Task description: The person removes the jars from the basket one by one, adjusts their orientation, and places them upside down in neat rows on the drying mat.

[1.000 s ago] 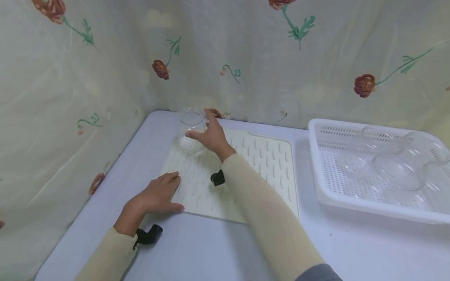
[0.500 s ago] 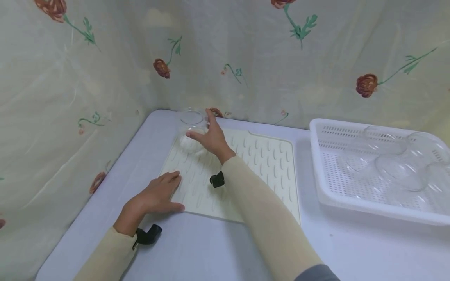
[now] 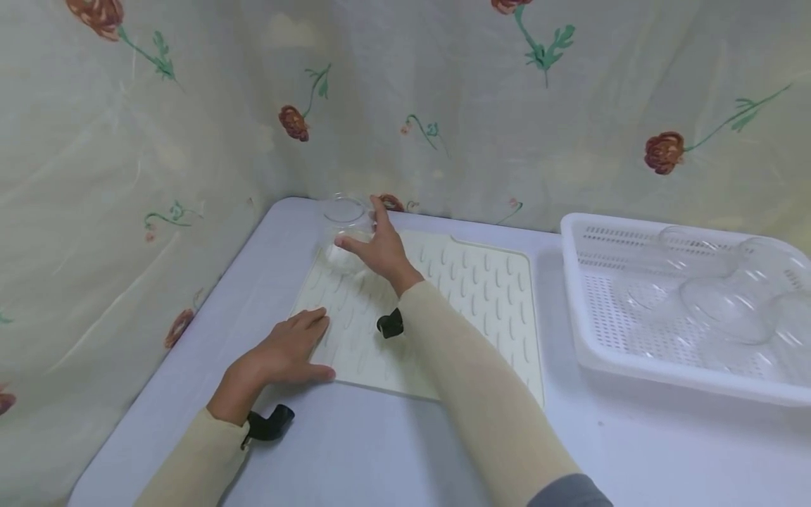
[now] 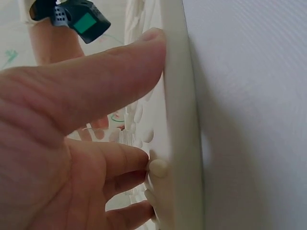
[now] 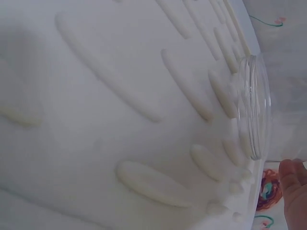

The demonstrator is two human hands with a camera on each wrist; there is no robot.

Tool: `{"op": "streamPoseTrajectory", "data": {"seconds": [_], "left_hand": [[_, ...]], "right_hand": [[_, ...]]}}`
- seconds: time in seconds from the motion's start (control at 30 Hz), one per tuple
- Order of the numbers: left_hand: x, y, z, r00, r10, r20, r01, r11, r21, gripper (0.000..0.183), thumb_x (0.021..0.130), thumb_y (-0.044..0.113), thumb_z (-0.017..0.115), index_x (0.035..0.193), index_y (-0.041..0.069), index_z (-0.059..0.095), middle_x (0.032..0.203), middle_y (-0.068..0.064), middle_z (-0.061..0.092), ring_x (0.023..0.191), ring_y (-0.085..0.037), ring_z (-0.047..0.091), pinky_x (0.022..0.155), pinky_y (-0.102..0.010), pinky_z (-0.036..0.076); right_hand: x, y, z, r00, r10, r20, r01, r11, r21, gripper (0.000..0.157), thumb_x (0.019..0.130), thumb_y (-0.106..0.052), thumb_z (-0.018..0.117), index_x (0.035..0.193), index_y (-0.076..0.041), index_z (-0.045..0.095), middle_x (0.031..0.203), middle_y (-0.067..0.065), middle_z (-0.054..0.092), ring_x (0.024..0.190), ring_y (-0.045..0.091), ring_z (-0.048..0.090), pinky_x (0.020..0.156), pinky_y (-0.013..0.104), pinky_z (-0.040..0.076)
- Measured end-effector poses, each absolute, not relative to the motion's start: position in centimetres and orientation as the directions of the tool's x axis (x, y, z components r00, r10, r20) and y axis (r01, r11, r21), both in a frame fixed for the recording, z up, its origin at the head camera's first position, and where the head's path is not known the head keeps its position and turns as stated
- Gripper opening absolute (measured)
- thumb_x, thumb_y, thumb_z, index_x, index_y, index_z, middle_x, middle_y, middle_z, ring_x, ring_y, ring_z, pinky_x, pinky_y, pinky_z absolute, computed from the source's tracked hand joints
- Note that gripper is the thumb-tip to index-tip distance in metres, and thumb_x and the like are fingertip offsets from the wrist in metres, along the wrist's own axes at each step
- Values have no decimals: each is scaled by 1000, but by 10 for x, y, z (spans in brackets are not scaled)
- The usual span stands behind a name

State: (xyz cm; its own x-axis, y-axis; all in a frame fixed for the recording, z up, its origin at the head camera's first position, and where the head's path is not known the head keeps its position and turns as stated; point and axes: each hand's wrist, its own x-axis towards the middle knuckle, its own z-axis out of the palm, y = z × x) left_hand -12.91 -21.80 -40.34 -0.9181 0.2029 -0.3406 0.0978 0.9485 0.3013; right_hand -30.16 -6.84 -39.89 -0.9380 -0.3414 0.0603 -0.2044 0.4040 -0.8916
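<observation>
My right hand (image 3: 384,248) holds a clear drinking glass (image 3: 344,220) at the far left corner of an off-white ridged drying mat (image 3: 472,282). Thumb and forefinger spread around the glass's right side; the other fingers are hidden. In the right wrist view, the rim of the glass (image 5: 255,108) meets the mat's raised ribs, and fingertips touch its wall. My left hand (image 3: 281,352) rests on the near left corner of the mat, fingers extended. Seen from the left wrist, the thumb (image 4: 115,79) lies against the mat's edge (image 4: 180,120) and the fingertips touch its ribs.
To the right stands a white perforated plastic basket (image 3: 573,303) with several clear glasses (image 3: 722,310) in it. A white cloth (image 3: 355,451) covers the table. Behind and at the left hangs a pale flowered curtain (image 3: 456,162).
Both hands, the glass and the mat keep their places. Only a slight shift of the head view shows.
</observation>
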Motion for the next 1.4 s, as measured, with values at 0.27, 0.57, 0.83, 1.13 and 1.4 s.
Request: {"op": "streamPoseTrajectory", "data": {"seconds": [0.27,0.57,0.83,1.13,1.4], "left_hand": [[-129,-217,-403,-915,220,-339,110,942,316,89,88,39,73,153,-5,30,164,-20,23,151,-43,21,121,-60,25],[-125,-221,-402,-915,225,-334,120,944,308,90,86,41,73,152,-6,32,163,-22,24,149,-45,23,119,-62,27],[-123,-222,-402,-928,240,-286,143,936,322,91,85,43,74,151,-6,34,161,-22,28,147,-47,26,117,-63,30],[-123,-233,-406,-918,345,-196,267,902,339,80,83,33,78,143,-7,45,156,-25,37,143,-46,35,116,-58,34],[-123,-232,-408,-914,374,-158,308,892,332,79,84,33,77,144,-7,45,156,-24,38,143,-47,35,115,-59,35]], "right_hand": [[-300,-57,-392,-923,-385,20,-199,432,-879,111,85,-44,77,160,-21,-2,168,5,15,155,25,22,123,47,30],[-290,-33,-366,-900,-427,93,-310,473,-825,93,85,-47,74,155,-17,21,161,4,31,151,23,29,122,46,32],[-265,-3,-333,-845,-506,175,-467,537,-702,82,92,-40,68,156,-12,24,159,5,34,151,22,27,124,43,28],[-207,57,-298,-772,-621,133,-577,599,-555,81,93,-36,67,158,-16,23,168,7,12,155,28,17,123,51,27],[-160,127,-288,-774,-622,122,-597,651,-469,81,91,-35,71,156,-15,27,168,7,13,153,31,22,118,56,35]]}}
